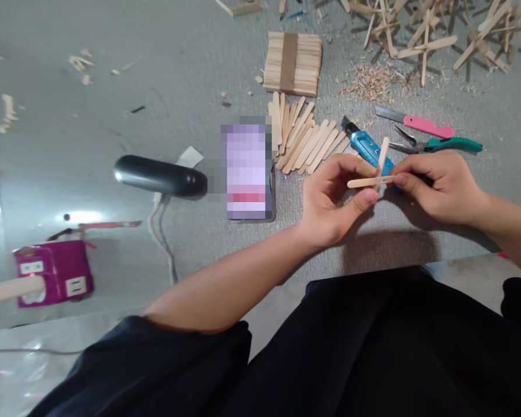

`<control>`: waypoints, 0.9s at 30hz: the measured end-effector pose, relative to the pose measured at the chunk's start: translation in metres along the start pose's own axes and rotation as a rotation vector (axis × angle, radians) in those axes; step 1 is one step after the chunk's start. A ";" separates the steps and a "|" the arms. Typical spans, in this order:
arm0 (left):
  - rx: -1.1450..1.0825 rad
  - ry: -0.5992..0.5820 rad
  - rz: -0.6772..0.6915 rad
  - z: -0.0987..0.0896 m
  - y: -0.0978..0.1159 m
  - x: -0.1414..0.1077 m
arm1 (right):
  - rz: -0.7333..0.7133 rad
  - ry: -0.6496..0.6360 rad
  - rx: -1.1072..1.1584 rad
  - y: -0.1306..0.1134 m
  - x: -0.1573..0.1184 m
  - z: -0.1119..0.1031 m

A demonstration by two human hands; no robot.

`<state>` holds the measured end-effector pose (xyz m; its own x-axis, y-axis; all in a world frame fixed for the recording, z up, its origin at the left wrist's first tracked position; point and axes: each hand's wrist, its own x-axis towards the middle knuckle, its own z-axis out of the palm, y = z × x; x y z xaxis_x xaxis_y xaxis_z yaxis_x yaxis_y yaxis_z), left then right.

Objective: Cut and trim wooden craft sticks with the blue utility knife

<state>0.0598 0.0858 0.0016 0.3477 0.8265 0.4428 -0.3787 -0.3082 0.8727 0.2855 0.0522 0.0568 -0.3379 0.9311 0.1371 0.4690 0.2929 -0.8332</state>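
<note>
Two crossed wooden sticks (364, 182) are held between my hands above the table's front edge. My left hand (336, 200) pinches them from the left, thumb near the crossing. On the other side, my right hand (443, 188) grips the right end of the flatter stick between thumb and fingers. Behind the sticks lies a blue cutter (367, 146), partly covered by them and my right hand. Loose wooden sticks (306, 142) are spread just beyond my left hand. Green-handled pliers (454, 143) and a pink-handled knife (428, 124) rest beyond my right hand.
A banded stick bundle (304, 63) lies farther back. Joined sticks (425, 46) and wood shavings (373, 81) are at the back right. To the left are a phone (246, 168), a dark rounded device (158, 175) with a cable, and a purple power socket (65, 272).
</note>
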 end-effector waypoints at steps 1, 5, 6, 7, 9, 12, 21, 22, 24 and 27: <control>0.044 0.023 0.000 -0.001 -0.001 0.001 | -0.030 0.011 -0.030 0.003 0.002 -0.002; 0.315 0.059 0.094 -0.007 -0.001 0.003 | -0.183 0.064 -0.157 0.017 0.005 -0.006; 0.365 0.060 0.133 -0.008 -0.001 0.004 | -0.248 0.097 -0.181 0.021 0.005 -0.005; 0.392 0.071 0.176 -0.008 0.000 0.004 | -0.318 0.138 -0.206 0.025 0.004 -0.005; 0.400 0.142 0.258 -0.008 -0.001 0.005 | -0.438 0.183 -0.274 0.034 0.002 -0.002; 0.396 0.321 0.398 -0.011 -0.008 0.012 | -0.524 0.122 -0.440 0.041 -0.001 0.003; 0.631 0.392 0.165 -0.051 -0.016 0.049 | -0.411 -0.196 -0.605 0.035 0.002 0.014; 0.710 0.344 0.101 -0.053 -0.011 0.051 | -0.363 -0.207 -0.613 0.035 0.004 0.011; 0.934 0.186 -0.059 -0.052 -0.001 0.051 | -0.275 -0.197 -0.642 0.036 0.008 0.006; 1.201 -0.081 -0.239 -0.043 0.010 0.048 | -0.189 -0.137 -0.695 0.037 0.012 0.001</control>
<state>0.0357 0.1426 0.0230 0.3690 0.9030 0.2199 0.7180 -0.4272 0.5496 0.2984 0.0742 0.0271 -0.5421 0.8289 0.1382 0.7867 0.5584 -0.2633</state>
